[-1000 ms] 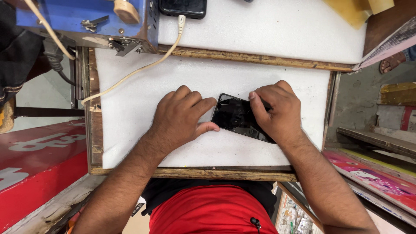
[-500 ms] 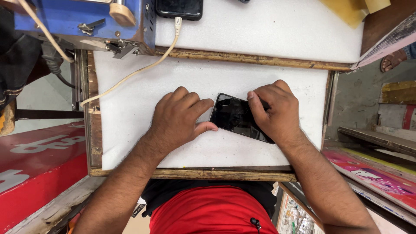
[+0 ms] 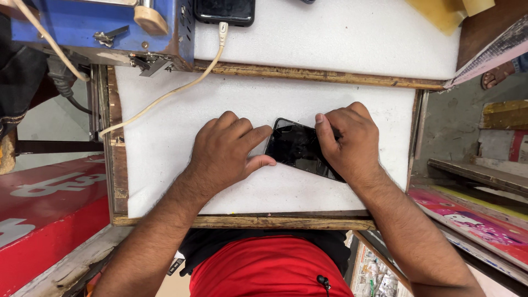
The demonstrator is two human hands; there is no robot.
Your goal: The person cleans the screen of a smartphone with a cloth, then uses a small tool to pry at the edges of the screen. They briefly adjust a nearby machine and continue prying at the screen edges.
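A black phone (image 3: 297, 147) lies flat on the white foam work surface (image 3: 165, 143), its dark glass facing up. My left hand (image 3: 225, 151) rests palm down beside the phone's left edge, with the thumb and index finger touching that end. My right hand (image 3: 346, 140) lies over the phone's right half, fingers curled and the thumb pressing on the glass near the upper edge. The phone's right end is hidden under this hand.
A blue metal machine (image 3: 104, 27) stands at the back left. A second black phone (image 3: 225, 10) at the back edge has a cream cable (image 3: 165, 96) plugged in. A wooden strip (image 3: 319, 77) divides the foam. Yellow foam pieces (image 3: 445, 11) lie at the back right; a red panel (image 3: 49, 220) is on the left.
Both hands stay on the phone; it and the hands have barely shifted. The view has moved slightly.
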